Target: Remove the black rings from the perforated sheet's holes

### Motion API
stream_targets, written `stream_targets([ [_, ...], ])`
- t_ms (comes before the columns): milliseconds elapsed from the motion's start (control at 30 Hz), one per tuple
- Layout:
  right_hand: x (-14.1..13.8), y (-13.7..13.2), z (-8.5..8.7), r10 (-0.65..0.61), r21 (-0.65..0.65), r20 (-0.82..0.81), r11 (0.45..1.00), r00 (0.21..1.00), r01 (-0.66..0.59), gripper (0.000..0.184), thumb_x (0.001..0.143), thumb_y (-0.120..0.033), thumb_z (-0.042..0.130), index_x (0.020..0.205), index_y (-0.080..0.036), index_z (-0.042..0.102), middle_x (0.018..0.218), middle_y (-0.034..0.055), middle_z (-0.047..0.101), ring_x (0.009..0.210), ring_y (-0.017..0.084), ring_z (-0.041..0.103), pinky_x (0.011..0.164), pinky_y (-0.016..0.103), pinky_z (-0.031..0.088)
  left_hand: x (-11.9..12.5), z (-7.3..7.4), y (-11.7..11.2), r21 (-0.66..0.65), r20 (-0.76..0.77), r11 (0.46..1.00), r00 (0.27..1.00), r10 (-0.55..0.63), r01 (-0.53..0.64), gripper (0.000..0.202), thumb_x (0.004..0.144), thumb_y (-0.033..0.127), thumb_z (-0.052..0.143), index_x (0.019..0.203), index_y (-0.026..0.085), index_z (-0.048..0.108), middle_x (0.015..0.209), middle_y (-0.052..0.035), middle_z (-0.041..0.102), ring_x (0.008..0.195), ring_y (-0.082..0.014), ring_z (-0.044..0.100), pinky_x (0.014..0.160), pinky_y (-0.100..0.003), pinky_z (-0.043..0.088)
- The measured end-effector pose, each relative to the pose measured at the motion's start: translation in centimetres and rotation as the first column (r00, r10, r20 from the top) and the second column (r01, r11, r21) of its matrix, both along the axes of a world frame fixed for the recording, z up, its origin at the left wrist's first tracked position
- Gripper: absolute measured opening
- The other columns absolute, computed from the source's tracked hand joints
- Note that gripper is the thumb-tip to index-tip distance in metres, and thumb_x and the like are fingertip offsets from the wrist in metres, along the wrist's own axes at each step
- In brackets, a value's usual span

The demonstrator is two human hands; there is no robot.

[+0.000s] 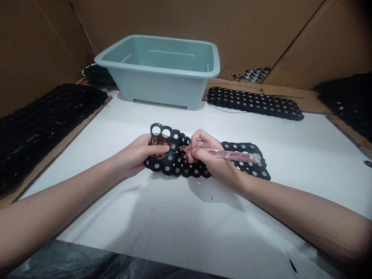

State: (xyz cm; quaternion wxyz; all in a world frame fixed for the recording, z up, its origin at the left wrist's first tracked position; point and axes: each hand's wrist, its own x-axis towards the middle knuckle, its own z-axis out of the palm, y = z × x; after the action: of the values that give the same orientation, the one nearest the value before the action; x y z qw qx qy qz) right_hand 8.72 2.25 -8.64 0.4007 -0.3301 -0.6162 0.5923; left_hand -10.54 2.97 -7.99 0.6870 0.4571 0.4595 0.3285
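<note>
A black mat of joined rings lies on the white table, its left end lifted. My left hand grips that raised left end, fingers closed through and around the rings. My right hand pinches a thin clear tool with a red core, held like a pen. Its tip points left at the rings near my left fingers.
A pale green plastic tub stands at the back centre. Another black ring mat lies behind on the right. Dark ring mats are stacked at the left and right edges. Brown cardboard walls enclose the table.
</note>
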Motion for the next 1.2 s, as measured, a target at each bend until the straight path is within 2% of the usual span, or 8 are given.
stream_targets([
  [233, -0.3, 0.1, -0.3, 0.056, -0.004, 0.108, 0.998, 0.993, -0.056, 0.014, 0.077, -0.007, 0.038, 0.081, -0.02, 0.036, 0.063, -0.0038, 0.048, 0.06, 0.009, 0.043, 0.057, 0.025, 0.032, 0.4, 0.1, -0.9, 0.178, -0.28, 0.983, 0.955, 0.1, -0.051, 0.012, 0.072, 0.025, 0.058, 0.071, 0.014, 0.052, 0.06, 0.0025, 0.049, 0.056, -0.0099, 0.045, 0.053, -0.022, 0.033],
  [433, -0.5, -0.3, -0.4, 0.087, 0.123, 0.22, 0.986, 0.972, -0.116, 0.011, 0.081, -0.012, 0.038, 0.087, -0.021, 0.033, 0.066, -0.0046, 0.042, 0.056, 0.008, 0.036, 0.054, 0.023, 0.029, 1.4, 0.9, -2.4, 0.361, -0.463, 0.933, 0.869, 0.175, 0.004, 0.011, 0.076, 0.023, 0.049, 0.071, 0.015, 0.054, 0.063, 0.0027, 0.05, 0.058, -0.0097, 0.043, 0.051, -0.019, 0.032],
  [733, -1.4, -0.4, -0.4, -0.058, 0.142, 0.291, 0.99, 0.955, 0.017, 0.014, 0.078, -0.01, 0.038, 0.086, -0.021, 0.034, 0.06, -0.0065, 0.039, 0.051, 0.007, 0.034, 0.048, 0.021, 0.027, 1.8, 0.4, -2.8, 0.185, -0.272, 0.973, 0.944, 0.184, -0.137, 0.019, 0.076, 0.026, 0.051, 0.062, 0.015, 0.044, 0.056, 0.0046, 0.039, 0.052, -0.0071, 0.036, 0.047, -0.019, 0.029],
  [933, -0.5, 0.1, -0.5, 0.07, 0.149, 0.139, 0.985, 0.988, -0.091, 0.011, 0.078, -0.009, 0.035, 0.078, -0.019, 0.041, 0.057, -0.0047, 0.045, 0.052, 0.008, 0.04, 0.05, 0.022, 0.03, 1.3, 0.8, -2.2, 0.171, -0.326, 0.985, 0.945, 0.029, 0.029, 0.007, 0.072, 0.022, 0.055, 0.074, 0.015, 0.054, 0.063, 0.003, 0.049, 0.057, -0.009, 0.043, 0.051, -0.02, 0.033],
  [1000, -0.1, 0.1, -0.4, 0.014, 0.194, 0.064, 0.981, 0.998, -0.027, 0.013, 0.079, -0.01, 0.035, 0.075, -0.018, 0.044, 0.056, -0.0044, 0.045, 0.053, 0.008, 0.042, 0.052, 0.023, 0.032, 1.1, 0.6, -2.0, 0.176, -0.353, 0.984, 0.935, 0.037, 0.028, 0.01, 0.071, 0.024, 0.057, 0.07, 0.015, 0.053, 0.062, 0.0029, 0.048, 0.057, -0.009, 0.043, 0.051, -0.02, 0.032],
  [1067, 0.3, -0.1, -0.2, -0.154, 0.279, 0.011, 0.949, 0.988, 0.145, 0.014, 0.081, -0.011, 0.035, 0.075, -0.018, 0.045, 0.056, -0.0041, 0.045, 0.054, 0.008, 0.043, 0.055, 0.024, 0.035, 1.0, 0.5, -1.9, 0.161, -0.341, 0.987, 0.938, 0.058, -0.002, 0.017, 0.07, 0.027, 0.06, 0.066, 0.014, 0.051, 0.061, 0.0032, 0.047, 0.056, -0.0086, 0.043, 0.05, -0.02, 0.031],
  [1133, 0.4, -0.3, -0.1, -0.312, 0.41, 0.021, 0.869, 0.95, 0.276, 0.016, 0.084, -0.012, 0.035, 0.078, -0.019, 0.048, 0.063, -0.0025, 0.048, 0.059, 0.009, 0.047, 0.059, 0.025, 0.038, 0.9, 0.4, -1.8, 0.12, -0.292, 0.993, 0.955, 0.051, -0.016, 0.02, 0.07, 0.03, 0.062, 0.065, 0.014, 0.05, 0.061, 0.0032, 0.047, 0.056, -0.0084, 0.043, 0.051, -0.02, 0.032],
  [1200, 0.4, -0.3, -0.1, -0.356, 0.598, 0.105, 0.768, 0.928, 0.227, 0.016, 0.086, -0.015, 0.037, 0.085, -0.019, 0.053, 0.073, 0.0004, 0.054, 0.069, 0.011, 0.051, 0.065, 0.026, 0.04, 0.8, 0.4, -1.8, 0.075, -0.232, 0.997, 0.972, 0.022, -0.004, 0.02, 0.069, 0.03, 0.063, 0.067, 0.014, 0.051, 0.063, 0.0025, 0.05, 0.058, -0.0087, 0.046, 0.053, -0.02, 0.034],
])
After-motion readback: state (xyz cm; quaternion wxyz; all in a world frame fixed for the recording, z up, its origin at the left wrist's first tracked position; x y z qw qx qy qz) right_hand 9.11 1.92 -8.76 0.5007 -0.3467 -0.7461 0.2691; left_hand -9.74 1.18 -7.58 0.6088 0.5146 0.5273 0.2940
